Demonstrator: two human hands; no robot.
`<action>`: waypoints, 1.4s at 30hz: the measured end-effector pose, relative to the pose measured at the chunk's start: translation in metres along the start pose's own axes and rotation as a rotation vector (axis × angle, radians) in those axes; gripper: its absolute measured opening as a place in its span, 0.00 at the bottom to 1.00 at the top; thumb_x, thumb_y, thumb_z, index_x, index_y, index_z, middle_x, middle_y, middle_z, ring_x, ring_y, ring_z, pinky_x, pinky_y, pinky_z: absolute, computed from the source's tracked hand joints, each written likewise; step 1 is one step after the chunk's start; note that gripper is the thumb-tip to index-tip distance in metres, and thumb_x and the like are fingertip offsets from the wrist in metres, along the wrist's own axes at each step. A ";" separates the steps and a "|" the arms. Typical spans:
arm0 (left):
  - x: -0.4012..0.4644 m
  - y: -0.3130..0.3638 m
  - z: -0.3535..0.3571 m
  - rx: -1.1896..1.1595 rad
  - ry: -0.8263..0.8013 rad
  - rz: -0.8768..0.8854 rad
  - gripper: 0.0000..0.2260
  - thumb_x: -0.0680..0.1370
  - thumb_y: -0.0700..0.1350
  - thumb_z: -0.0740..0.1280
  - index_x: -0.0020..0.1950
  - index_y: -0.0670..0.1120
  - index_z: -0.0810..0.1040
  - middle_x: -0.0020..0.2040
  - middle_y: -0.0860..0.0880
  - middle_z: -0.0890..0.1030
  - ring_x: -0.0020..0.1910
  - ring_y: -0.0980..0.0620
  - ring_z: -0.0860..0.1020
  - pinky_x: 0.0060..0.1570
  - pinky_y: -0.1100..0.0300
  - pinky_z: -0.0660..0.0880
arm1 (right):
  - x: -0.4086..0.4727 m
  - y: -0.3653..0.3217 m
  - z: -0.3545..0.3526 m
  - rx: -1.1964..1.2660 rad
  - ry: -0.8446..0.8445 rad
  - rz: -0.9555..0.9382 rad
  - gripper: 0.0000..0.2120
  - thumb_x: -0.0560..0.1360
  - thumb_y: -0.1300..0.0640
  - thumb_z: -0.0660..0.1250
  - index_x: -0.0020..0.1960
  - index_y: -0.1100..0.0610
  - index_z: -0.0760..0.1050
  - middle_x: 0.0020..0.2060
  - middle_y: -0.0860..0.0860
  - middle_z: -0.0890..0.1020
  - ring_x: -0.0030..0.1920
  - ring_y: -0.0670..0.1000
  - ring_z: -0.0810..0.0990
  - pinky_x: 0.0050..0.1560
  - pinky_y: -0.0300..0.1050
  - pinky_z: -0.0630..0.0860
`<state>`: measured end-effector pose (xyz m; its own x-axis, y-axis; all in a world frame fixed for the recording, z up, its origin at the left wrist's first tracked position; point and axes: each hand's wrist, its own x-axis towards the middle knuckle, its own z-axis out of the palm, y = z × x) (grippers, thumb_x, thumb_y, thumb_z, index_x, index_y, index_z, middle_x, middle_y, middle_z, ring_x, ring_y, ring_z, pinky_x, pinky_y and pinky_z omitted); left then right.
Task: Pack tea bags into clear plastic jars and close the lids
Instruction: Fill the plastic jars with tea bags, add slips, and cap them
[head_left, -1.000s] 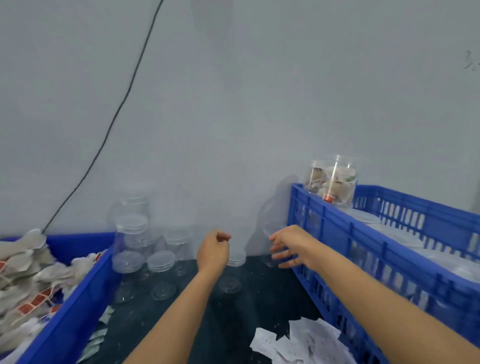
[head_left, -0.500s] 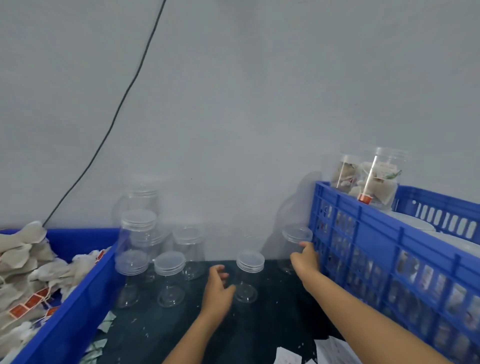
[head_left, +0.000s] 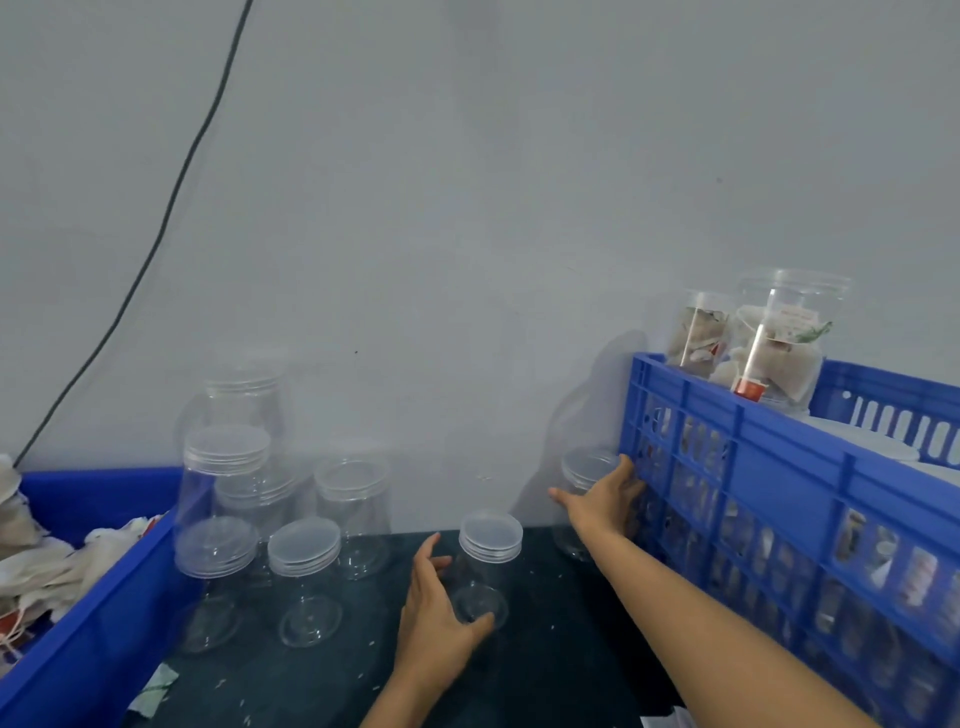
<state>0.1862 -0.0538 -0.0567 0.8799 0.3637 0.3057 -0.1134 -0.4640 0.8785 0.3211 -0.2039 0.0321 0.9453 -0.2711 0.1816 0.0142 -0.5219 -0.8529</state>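
1. here, the left hand (head_left: 434, 618) was wrapped round the lower body of a lidded clear jar (head_left: 485, 561) that stood upright on the dark tabletop (head_left: 561, 660), thumb on the near side and fingers curled about the far side at the base.
2. the right hand (head_left: 605, 501) reached further back and gripped a second clear jar (head_left: 587, 470), fingers curled over its lidded top, right against the corner of the right blue crate (head_left: 769, 467).
3. that second jar stood at the back of the table, by the grey wall (head_left: 467, 208) and touching or just beside the crate; which, i could not tell.
4. a cluster of empty lidded jars (head_left: 270, 514) stood to the left of the held jar, some stacked on others, near the wall.
5. the left blue crate (head_left: 88, 639) held a heap of loose tea bags (head_left: 36, 566) with red tags.
6. two filled jars (head_left: 763, 343) of tea bags sat high at the back corner of the right crate, and more packed jars showed through its slotted side.
7. a dark cable (head_left: 176, 192) ran slantwise down the wall towards the left crate.
8. a scrap of paper (head_left: 153, 691) lay on the table by the left crate.
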 end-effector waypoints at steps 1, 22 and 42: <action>0.000 0.000 0.000 -0.005 0.005 0.003 0.47 0.65 0.45 0.78 0.74 0.53 0.52 0.63 0.53 0.70 0.62 0.54 0.72 0.64 0.54 0.71 | 0.000 0.002 0.003 -0.030 0.026 -0.010 0.49 0.66 0.52 0.79 0.75 0.54 0.50 0.72 0.60 0.57 0.68 0.64 0.66 0.64 0.61 0.68; -0.033 0.029 -0.025 -0.461 0.209 -0.166 0.23 0.74 0.23 0.58 0.62 0.46 0.66 0.61 0.41 0.73 0.58 0.45 0.75 0.46 0.66 0.72 | -0.146 0.006 -0.099 0.217 -0.146 -0.335 0.34 0.67 0.57 0.78 0.66 0.49 0.61 0.59 0.50 0.63 0.55 0.49 0.67 0.54 0.42 0.65; -0.175 0.055 -0.093 0.096 0.085 -0.007 0.48 0.61 0.52 0.81 0.73 0.55 0.56 0.65 0.56 0.68 0.66 0.56 0.69 0.66 0.56 0.69 | -0.266 0.011 -0.076 0.577 -0.694 -0.368 0.32 0.66 0.57 0.78 0.64 0.48 0.66 0.60 0.47 0.76 0.58 0.44 0.78 0.58 0.39 0.76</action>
<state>-0.0170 -0.0682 -0.0280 0.8377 0.4325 0.3336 -0.0591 -0.5353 0.8426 0.0451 -0.1992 0.0121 0.8289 0.4633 0.3135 0.3299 0.0478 -0.9428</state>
